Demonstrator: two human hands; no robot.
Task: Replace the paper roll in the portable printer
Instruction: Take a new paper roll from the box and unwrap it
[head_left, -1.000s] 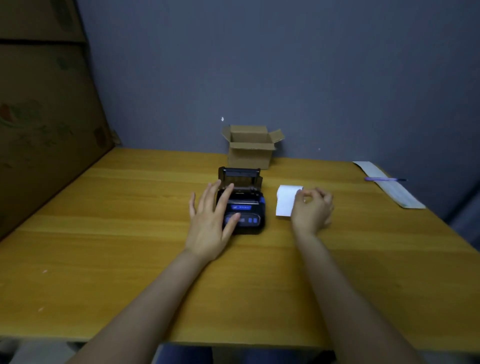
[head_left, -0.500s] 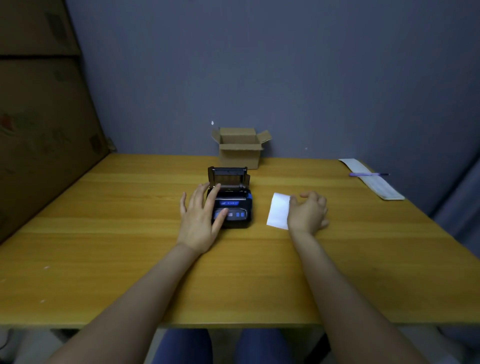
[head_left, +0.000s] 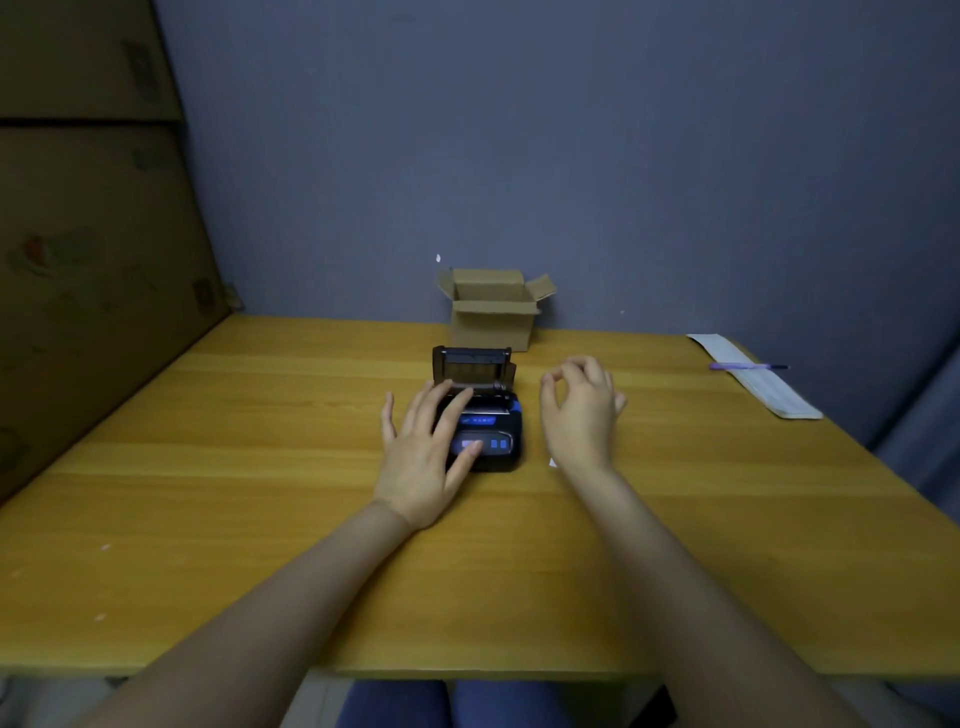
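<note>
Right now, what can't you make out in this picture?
- Printer paper bay: hidden behind the left hand and the raised lid.
- White paper: only a corner shows beside the right hand.
- Cardboard box contents: hidden by its walls.
- Printer button labels: too small.

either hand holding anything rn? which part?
Left hand rests flat on the left side of the printer, steadying rather than gripping. Right hand is curled with nothing visible in it; paper beneath is mostly hidden.
</note>
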